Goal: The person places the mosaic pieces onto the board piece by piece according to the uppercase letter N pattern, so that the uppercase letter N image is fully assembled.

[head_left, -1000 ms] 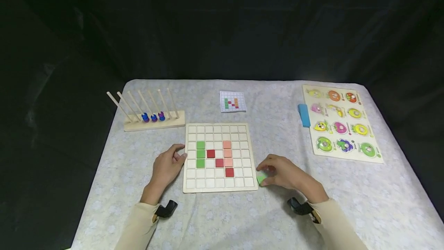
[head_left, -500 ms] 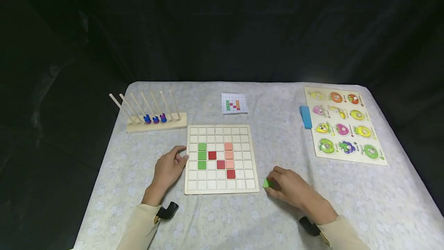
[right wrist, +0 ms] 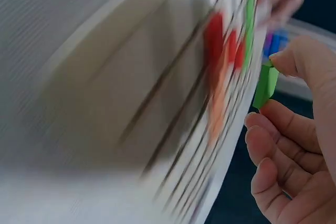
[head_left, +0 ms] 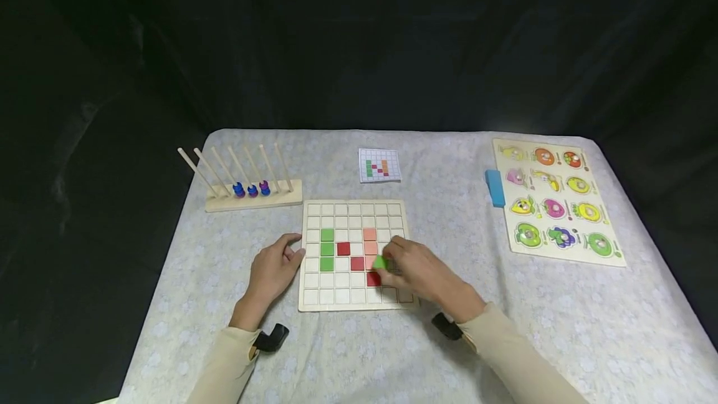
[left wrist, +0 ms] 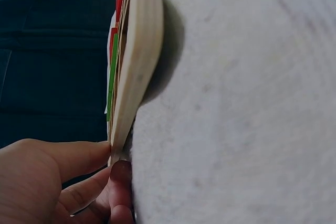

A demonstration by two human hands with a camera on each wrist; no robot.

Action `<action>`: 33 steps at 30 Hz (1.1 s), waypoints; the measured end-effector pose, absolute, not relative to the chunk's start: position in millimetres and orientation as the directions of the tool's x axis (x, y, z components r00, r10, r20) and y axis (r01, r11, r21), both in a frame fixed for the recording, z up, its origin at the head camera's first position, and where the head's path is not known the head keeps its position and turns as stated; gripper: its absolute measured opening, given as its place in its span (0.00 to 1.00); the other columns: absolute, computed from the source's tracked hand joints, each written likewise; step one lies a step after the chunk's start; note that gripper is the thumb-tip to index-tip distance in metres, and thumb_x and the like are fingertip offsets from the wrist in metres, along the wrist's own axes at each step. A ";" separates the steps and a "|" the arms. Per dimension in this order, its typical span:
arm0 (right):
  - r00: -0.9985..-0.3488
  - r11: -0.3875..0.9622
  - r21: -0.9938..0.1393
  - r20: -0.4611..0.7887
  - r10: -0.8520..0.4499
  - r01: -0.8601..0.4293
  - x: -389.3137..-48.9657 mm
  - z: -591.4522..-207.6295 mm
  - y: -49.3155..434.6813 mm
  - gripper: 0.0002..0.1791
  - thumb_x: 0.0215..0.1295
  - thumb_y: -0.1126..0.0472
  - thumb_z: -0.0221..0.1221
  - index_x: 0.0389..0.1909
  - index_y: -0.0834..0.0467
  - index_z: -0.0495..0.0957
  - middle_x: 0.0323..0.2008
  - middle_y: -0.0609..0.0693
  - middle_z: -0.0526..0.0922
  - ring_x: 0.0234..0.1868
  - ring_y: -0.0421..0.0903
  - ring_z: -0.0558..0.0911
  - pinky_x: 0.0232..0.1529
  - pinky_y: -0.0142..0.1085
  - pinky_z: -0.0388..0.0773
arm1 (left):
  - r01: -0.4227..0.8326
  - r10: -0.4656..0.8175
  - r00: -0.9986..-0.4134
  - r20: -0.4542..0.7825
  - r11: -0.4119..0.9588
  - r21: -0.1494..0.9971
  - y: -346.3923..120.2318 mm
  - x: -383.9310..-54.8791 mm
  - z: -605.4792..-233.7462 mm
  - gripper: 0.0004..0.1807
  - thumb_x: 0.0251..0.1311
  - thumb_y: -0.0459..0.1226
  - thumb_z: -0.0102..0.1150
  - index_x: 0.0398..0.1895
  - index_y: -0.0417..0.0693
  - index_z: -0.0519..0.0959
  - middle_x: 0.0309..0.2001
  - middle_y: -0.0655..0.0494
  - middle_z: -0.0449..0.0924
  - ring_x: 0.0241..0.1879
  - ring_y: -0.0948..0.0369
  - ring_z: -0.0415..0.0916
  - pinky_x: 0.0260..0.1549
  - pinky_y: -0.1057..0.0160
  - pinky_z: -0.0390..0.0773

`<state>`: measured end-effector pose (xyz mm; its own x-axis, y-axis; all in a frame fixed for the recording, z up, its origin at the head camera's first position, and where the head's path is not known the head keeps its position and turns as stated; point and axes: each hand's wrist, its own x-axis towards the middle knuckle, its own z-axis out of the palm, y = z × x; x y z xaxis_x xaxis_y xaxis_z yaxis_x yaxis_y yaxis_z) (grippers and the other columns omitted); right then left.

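Note:
A square wooden grid board (head_left: 311, 297) lies on the table, with green, red and pink square tiles in some of its cells. My left hand (head_left: 273, 273) holds the board's left edge; the left wrist view shows its thumb (left wrist: 84, 157) on the rim and a finger (left wrist: 120, 178) lower at the side. Over the right part of the board is my right hand (head_left: 417, 270), pinching a green tile (right wrist: 266, 84) between thumb and index finger. The tile is tilted and clear of the cells. Its other fingers (right wrist: 268, 179) are loosely curled.
Behind the board lies a small printed pattern card (head_left: 379, 165). A wooden peg stand (head_left: 255, 199) with blue and purple beads is at the back left. A fruit puzzle board (head_left: 561, 204) and a blue block (head_left: 494, 188) lie to the right.
The right hand has picked up the green tile beside the board's lower right corner and carried it left over the grid. My left hand stays at the left edge.

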<state>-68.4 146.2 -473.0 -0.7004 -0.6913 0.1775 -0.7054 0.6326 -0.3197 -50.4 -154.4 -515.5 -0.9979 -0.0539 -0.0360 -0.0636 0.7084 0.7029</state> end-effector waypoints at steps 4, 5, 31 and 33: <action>-0.592 0.543 -0.260 0.169 -0.788 -0.798 -70.1 -476.3 93.5 0.12 0.65 0.52 0.64 0.31 0.57 0.80 0.27 0.45 0.77 0.26 0.35 0.72 0.32 0.30 0.74 | -0.053 -0.047 -0.998 -0.029 0.701 0.711 -153.6 -52.2 -514.6 0.18 0.67 0.40 0.61 0.59 0.47 0.81 0.26 0.55 0.80 0.22 0.64 0.70 0.28 0.63 0.66; -0.576 0.536 -0.233 0.162 -0.801 -0.812 -70.0 -477.6 84.0 0.12 0.65 0.51 0.65 0.31 0.56 0.81 0.27 0.44 0.78 0.26 0.36 0.73 0.32 0.30 0.74 | -0.051 -0.046 -0.999 -0.026 0.697 0.715 -153.3 -52.4 -514.7 0.18 0.67 0.40 0.61 0.58 0.47 0.81 0.26 0.55 0.80 0.23 0.64 0.70 0.28 0.63 0.66; -0.572 0.526 -0.260 0.144 -0.808 -0.809 -67.5 -486.9 66.5 0.09 0.71 0.53 0.61 0.37 0.53 0.84 0.32 0.44 0.81 0.28 0.36 0.78 0.32 0.29 0.76 | -0.060 -0.054 -0.998 -0.032 0.694 0.718 -156.6 -47.9 -516.2 0.17 0.66 0.40 0.62 0.57 0.48 0.81 0.25 0.56 0.79 0.22 0.65 0.69 0.27 0.64 0.66; -0.654 0.593 -0.306 0.161 -0.739 -0.745 -72.1 -484.6 72.0 0.08 0.70 0.55 0.62 0.38 0.55 0.85 0.34 0.45 0.82 0.30 0.37 0.79 0.34 0.31 0.78 | -0.060 -0.050 -0.998 -0.035 0.693 0.718 -157.1 -47.5 -516.1 0.18 0.66 0.41 0.62 0.58 0.47 0.81 0.25 0.56 0.79 0.22 0.65 0.69 0.27 0.64 0.66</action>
<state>-72.1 72.0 -484.6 -0.6540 -0.7393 0.1605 -0.7451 0.5927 -0.3060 -47.5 -157.1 -516.1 -0.9981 -0.0498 -0.0353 -0.0600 0.6934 0.7180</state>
